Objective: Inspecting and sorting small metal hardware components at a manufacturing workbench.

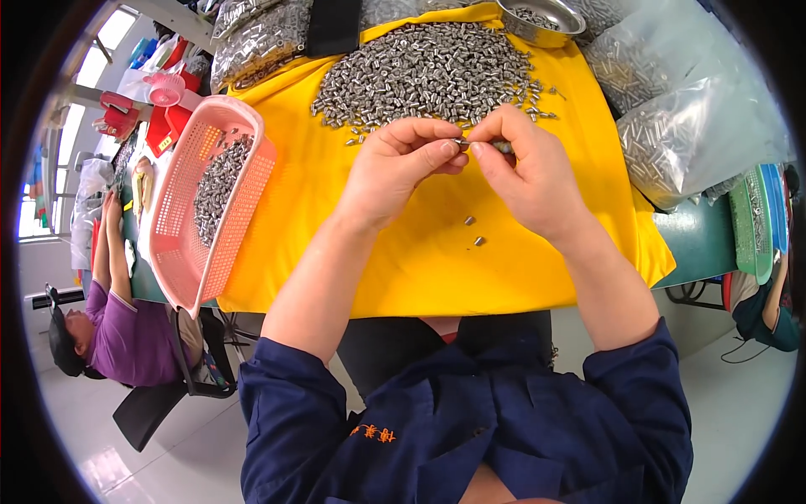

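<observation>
Both hands are meeting over the middle of the yellow cloth point(403, 281), just on the near side of the pile point(428, 76) of small metal cylinders. The left grip point(393, 170) is pinching a tiny metal piece point(460, 143) between thumb and forefinger, and the right grip point(531, 172) is pinching at its other side, seemingly on the same piece or on a part joined to it; the fingertips are hiding which. Something pale is showing behind the right thumb, too small to be told. The step in hand is looking like close two-handed work on that single piece, perhaps fitting, turning or checking it. The next move is calling for steady pinches, both ends staying in line, before either grip is letting go. Two loose cylinders point(469, 221) are lying on the cloth nearer the body, apart from the pile. At the left, the pink basket point(172, 202) is holding many more cylinders; at the far right corner, the steel bowl point(554, 35) is holding further small parts. Beside the cloth, a clear bag point(705, 126) of metal parts is resting towards the right edge of the green counter point(701, 241).
</observation>
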A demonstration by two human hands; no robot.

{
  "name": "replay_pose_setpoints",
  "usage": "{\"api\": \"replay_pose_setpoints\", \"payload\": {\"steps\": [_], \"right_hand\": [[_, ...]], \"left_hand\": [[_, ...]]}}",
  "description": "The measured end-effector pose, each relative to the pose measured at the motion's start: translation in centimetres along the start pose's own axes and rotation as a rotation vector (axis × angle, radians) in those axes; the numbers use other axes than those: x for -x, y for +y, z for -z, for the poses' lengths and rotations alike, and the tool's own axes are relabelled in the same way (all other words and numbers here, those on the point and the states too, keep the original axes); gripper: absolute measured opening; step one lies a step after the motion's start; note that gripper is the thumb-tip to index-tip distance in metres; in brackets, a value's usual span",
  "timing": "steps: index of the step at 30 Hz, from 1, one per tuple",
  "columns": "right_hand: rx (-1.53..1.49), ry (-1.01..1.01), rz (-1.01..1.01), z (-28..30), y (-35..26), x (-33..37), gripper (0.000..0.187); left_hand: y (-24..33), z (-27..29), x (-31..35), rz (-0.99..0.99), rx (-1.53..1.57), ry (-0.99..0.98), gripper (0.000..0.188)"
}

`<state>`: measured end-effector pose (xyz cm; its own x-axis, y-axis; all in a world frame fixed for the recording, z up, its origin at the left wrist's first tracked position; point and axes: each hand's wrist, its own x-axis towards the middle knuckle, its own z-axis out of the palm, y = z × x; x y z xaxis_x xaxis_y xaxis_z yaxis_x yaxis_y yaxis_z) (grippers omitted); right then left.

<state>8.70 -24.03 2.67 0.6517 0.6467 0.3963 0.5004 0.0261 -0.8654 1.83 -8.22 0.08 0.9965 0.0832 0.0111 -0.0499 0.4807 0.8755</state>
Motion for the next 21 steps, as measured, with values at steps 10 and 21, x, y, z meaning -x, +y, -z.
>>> {"api": "replay_pose_setpoints", "payload": {"steps": [10,21], "right_hand": [[0.153,0.026,0.050,-0.3,0.3,0.0,0.004],[0.032,0.119,-0.075,1.4,0.3,-0.5,0.007]], "left_hand": [[0.1,-0.6,-0.1,-0.030,-0.262,0.125,0.012],[-0.2,-3.0,2.1,-0.192,-1.224,-0.406,0.015]]}}
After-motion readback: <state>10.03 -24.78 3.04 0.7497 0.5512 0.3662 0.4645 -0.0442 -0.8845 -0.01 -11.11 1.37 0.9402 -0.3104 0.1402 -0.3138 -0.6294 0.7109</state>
